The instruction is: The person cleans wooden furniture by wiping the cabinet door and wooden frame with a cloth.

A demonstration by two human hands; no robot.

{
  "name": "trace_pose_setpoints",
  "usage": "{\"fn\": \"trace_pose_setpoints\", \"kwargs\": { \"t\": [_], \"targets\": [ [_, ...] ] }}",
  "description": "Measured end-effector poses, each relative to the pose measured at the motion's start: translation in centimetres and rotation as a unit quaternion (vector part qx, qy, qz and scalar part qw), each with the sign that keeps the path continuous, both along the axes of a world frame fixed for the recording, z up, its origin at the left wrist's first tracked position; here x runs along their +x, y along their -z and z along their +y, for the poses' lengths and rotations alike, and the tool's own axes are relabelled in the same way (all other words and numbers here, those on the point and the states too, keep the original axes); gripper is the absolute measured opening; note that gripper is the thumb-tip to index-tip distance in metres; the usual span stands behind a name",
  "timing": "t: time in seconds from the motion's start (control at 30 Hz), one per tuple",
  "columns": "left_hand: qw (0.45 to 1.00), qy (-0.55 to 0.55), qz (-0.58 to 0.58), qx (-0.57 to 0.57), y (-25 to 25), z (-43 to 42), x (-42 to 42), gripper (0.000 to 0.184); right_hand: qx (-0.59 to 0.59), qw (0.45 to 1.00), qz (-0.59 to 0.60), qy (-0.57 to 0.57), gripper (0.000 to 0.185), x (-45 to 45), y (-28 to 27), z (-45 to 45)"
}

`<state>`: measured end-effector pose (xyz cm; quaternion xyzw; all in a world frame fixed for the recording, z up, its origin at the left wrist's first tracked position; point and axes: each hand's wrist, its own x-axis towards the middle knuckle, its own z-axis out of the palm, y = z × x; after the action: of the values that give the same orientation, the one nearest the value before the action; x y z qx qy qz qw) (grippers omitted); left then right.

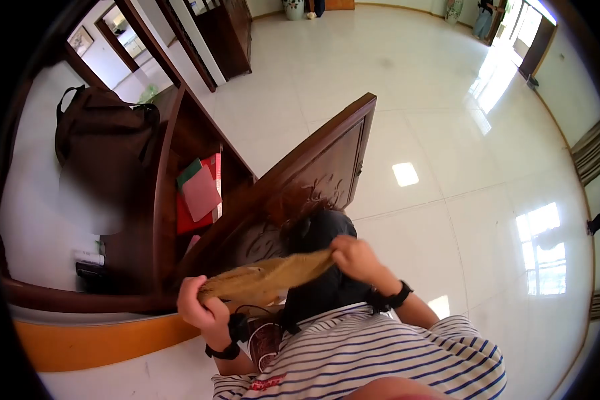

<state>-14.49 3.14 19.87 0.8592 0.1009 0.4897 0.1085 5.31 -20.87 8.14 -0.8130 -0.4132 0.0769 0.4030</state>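
Observation:
A yellowish-brown cloth is stretched between my two hands, above my dark trousers. My left hand is closed on its left end, and my right hand pinches the other end. Just beyond the cloth stands an open dark wooden cabinet door with carved relief on its panel. Behind that door, the open cabinet holds red, pink and green books or folders.
A dark brown backpack sits on the cabinet top at the left. Near it lie a white cylindrical item and a small black object. Glossy pale floor tiles stretch away to the right. Another person is at the far right.

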Motion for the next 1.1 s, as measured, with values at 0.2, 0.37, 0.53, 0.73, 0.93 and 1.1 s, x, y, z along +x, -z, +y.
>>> {"fn": "trace_pose_setpoints", "kwargs": {
  "t": [0.2, 0.37, 0.53, 0.73, 0.93, 1.1],
  "targets": [
    [0.992, -0.044, 0.057, 0.104, 0.0, 2.9, -0.8, 0.031, 0.103, 0.981, -0.150, 0.072, 0.003, 6.7, -7.4, -0.5],
    [0.993, -0.092, -0.034, -0.063, -2.3, 4.2, 3.4, 0.035, 0.154, 0.919, -0.354, 0.084, 0.010, 11.5, -14.2, 4.4],
    [0.977, -0.155, 0.146, 0.029, -1.2, 5.8, 8.8, 0.031, 0.081, 0.858, -0.496, 0.108, 0.026, 15.7, -13.2, 11.8],
    [0.942, -0.143, 0.305, -0.001, 1.1, 2.8, 12.2, 0.036, 0.052, 0.940, -0.334, -0.057, 0.027, 13.4, -8.0, 15.3],
    [0.928, -0.246, 0.262, 0.096, 2.9, 2.1, 13.9, 0.034, 0.176, 0.899, -0.400, -0.023, 0.024, 13.5, -6.5, 15.4],
    [0.945, -0.233, 0.181, 0.141, 4.2, -0.5, 19.6, 0.032, 0.192, 0.864, -0.458, -0.086, 0.019, 15.6, -6.4, 14.2]
  ]
}}
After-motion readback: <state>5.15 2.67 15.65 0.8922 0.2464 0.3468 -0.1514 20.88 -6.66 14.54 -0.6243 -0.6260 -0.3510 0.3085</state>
